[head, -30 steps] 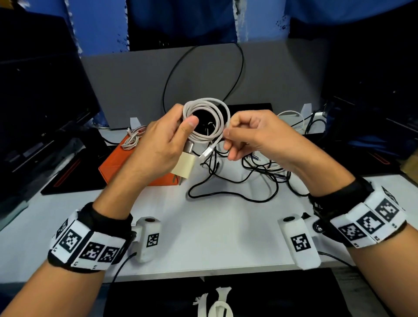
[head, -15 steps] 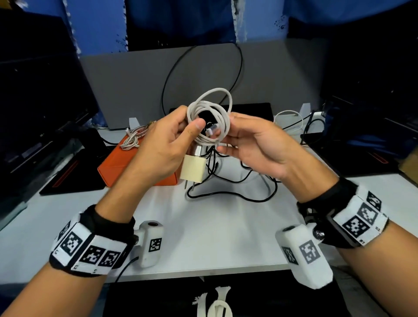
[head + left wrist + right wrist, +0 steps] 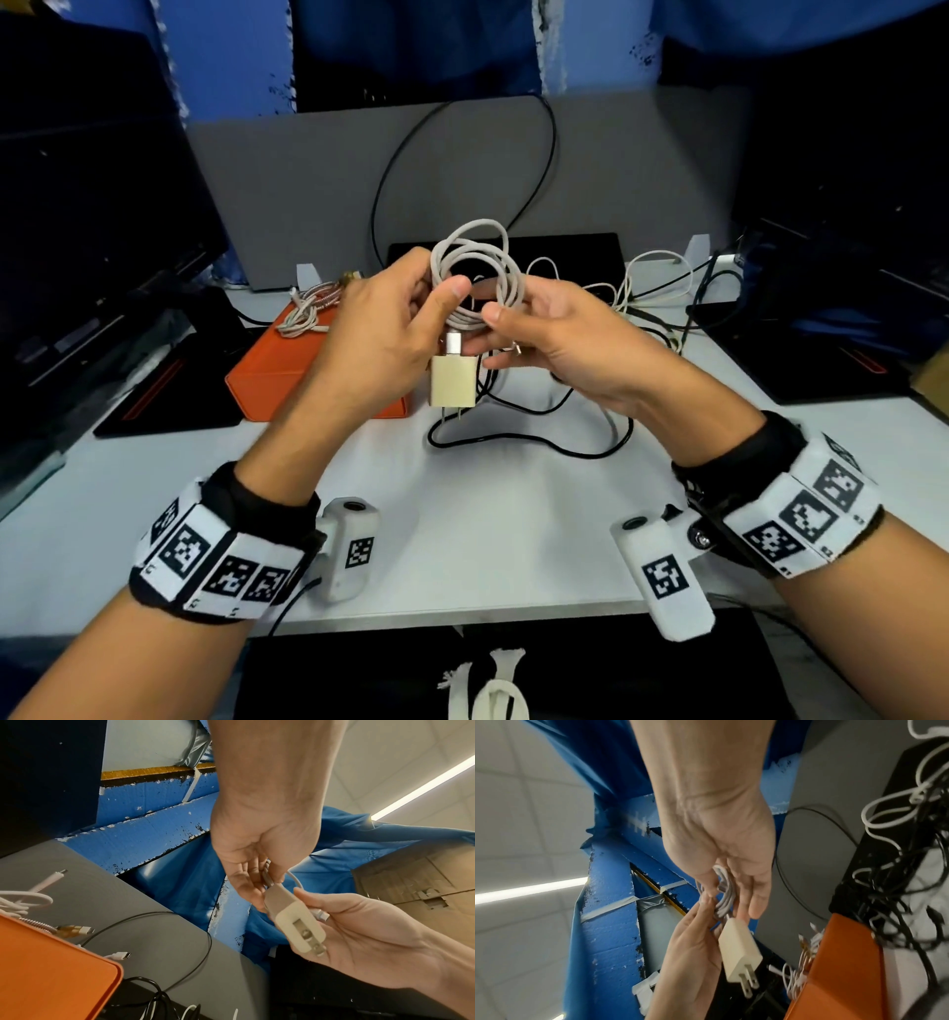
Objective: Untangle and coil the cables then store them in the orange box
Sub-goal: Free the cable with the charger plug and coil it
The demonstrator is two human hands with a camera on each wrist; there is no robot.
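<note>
Nearest: 2 wrist bands with black-and-white markers, 1 per forearm, over the front edge of the white table.

Both hands are raised above the table, mid-frame. Left hand has thumb and fingers clenched on the left side of the coiled white cable, back of hand toward the camera. Right hand is palm-in; its thumb and index finger pinch the coil's right side, the other fingers loosely extended below it. The coil is several loops, roughly upright. 1 beige wall charger hangs from the coil's lower end, its 2 prongs pointing down; the right-wrist view shows it lying against the left palm.

Behind the hands, on the table: a tangle of black and white cables, count not resolvable.

Left of that: the orange box, lid closed. 1 bundled light-coloured cable sits on its lid, not inside.

Far: a grey partition with 1 black cable loop in front of it.
</note>
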